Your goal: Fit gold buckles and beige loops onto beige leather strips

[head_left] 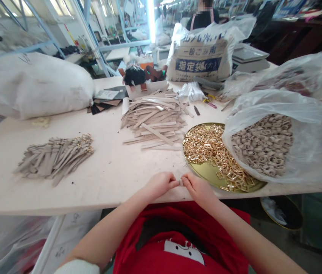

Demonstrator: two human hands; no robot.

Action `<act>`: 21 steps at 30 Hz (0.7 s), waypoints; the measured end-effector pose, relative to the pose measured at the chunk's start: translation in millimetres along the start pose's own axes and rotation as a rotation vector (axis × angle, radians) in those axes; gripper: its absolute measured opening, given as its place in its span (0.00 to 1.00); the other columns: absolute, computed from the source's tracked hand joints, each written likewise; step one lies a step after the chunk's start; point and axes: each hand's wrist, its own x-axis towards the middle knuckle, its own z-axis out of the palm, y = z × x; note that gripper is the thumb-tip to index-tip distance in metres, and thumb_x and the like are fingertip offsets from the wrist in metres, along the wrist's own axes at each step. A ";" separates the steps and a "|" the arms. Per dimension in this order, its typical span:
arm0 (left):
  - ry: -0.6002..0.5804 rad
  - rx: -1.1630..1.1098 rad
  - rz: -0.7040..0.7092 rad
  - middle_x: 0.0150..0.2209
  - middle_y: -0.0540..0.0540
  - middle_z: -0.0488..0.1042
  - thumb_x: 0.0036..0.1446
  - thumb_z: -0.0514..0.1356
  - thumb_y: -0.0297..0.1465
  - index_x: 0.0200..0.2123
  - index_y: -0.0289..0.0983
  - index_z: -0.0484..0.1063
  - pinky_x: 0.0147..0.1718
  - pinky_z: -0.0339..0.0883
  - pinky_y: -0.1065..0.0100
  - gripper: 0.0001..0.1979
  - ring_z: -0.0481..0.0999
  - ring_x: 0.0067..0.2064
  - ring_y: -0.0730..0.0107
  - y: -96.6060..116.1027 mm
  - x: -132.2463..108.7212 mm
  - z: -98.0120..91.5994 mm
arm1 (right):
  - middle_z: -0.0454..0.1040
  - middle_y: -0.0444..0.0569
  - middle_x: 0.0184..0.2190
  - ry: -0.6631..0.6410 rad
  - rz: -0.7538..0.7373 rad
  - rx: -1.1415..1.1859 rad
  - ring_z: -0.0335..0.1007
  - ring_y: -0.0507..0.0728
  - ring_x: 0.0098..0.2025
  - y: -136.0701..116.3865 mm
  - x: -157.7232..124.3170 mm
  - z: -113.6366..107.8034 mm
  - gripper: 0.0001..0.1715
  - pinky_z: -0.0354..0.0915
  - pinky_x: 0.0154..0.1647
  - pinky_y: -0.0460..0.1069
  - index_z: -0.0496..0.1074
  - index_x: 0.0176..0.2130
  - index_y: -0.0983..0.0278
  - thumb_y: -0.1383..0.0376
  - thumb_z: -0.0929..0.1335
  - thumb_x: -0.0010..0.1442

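Near the table's front edge, my left hand (163, 184) and my right hand (194, 185) meet almost fingertip to fingertip. Both are closed in a pinch on a small pale piece (181, 183) between them, too small to make out well. Just right of my right hand lies a round gold tray (206, 173) with many gold buckles (206, 140). A pile of grey-beige strips (155, 114) lies beyond my hands. At the left is a bundle of strips with gold buckles at their ends (55, 158).
An open plastic bag (315, 152) of small beige loops (263, 144) overlaps the tray's right side. Behind stand a white sack (35, 85), a box (146, 89), a printed bag (201, 53) and a scale (248, 57). A person (203, 17) is farther back.
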 end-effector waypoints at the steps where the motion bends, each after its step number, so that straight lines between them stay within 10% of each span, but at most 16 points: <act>1: 0.063 0.059 -0.021 0.31 0.45 0.74 0.54 0.53 0.40 0.33 0.35 0.71 0.31 0.60 0.71 0.15 0.71 0.32 0.67 -8.6 6.4 -5.3 | 0.69 0.47 0.27 0.047 -0.005 -0.110 0.65 0.55 0.29 1.2 7.9 3.8 0.13 0.58 0.28 0.48 0.66 0.33 0.62 0.61 0.57 0.62; 6: 0.333 0.382 -0.063 0.39 0.43 0.72 0.58 0.50 0.36 0.39 0.36 0.70 0.39 0.60 0.69 0.13 0.70 0.41 0.65 -40.0 46.9 -41.5 | 0.71 0.52 0.34 0.203 -0.103 -0.294 0.67 0.57 0.34 13.0 21.3 23.4 0.12 0.60 0.33 0.50 0.67 0.40 0.64 0.63 0.58 0.61; 12: 0.322 0.477 -0.042 0.39 0.36 0.71 0.56 0.49 0.24 0.35 0.31 0.71 0.44 0.58 0.62 0.12 0.69 0.44 0.59 -45.2 91.2 -60.4 | 0.71 0.51 0.34 0.194 -0.104 -0.250 0.67 0.58 0.36 18.4 17.9 24.5 0.11 0.62 0.36 0.50 0.67 0.39 0.64 0.65 0.59 0.60; 21: 0.419 0.451 -0.094 0.38 0.38 0.70 0.53 0.46 0.22 0.37 0.32 0.66 0.39 0.61 0.63 0.12 0.70 0.40 0.61 -25.1 52.7 -55.9 | 0.70 0.50 0.33 0.388 -0.114 0.040 0.66 0.56 0.37 23.1 9.0 3.4 0.09 0.63 0.38 0.50 0.67 0.37 0.63 0.68 0.59 0.59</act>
